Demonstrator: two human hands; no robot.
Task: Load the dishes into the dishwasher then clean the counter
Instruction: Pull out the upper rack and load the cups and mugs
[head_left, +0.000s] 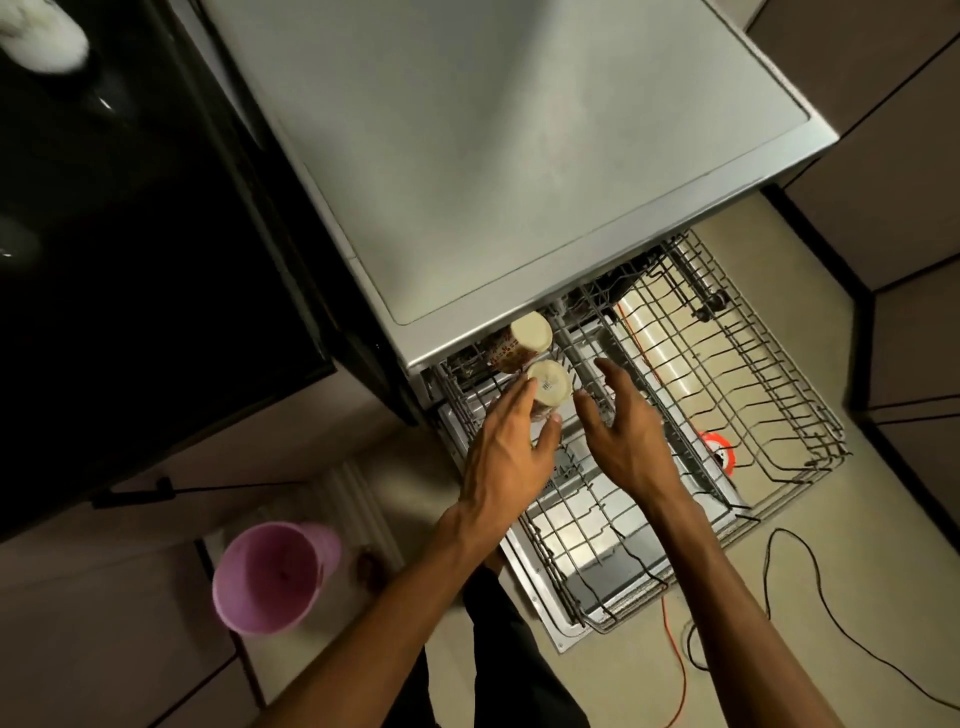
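Observation:
The dishwasher's wire rack (727, 395) is pulled out below the grey machine top (519, 156). Two cream patterned cups stand upside down at the rack's back left: the rear cup (524, 340) lies half under the machine, and the front cup (548, 385) is just before it. My left hand (506, 457) has its fingers and thumb around the front cup's side. My right hand (623, 431) hovers beside it over the rack, fingers spread, holding nothing.
A pink plastic bin (270, 577) stands on the floor at the lower left. A black counter (130, 234) with a white object (44, 34) is at left. An orange cable (675, 660) and a black cable (831, 618) trail over the floor. An orange round item (719, 451) lies under the rack.

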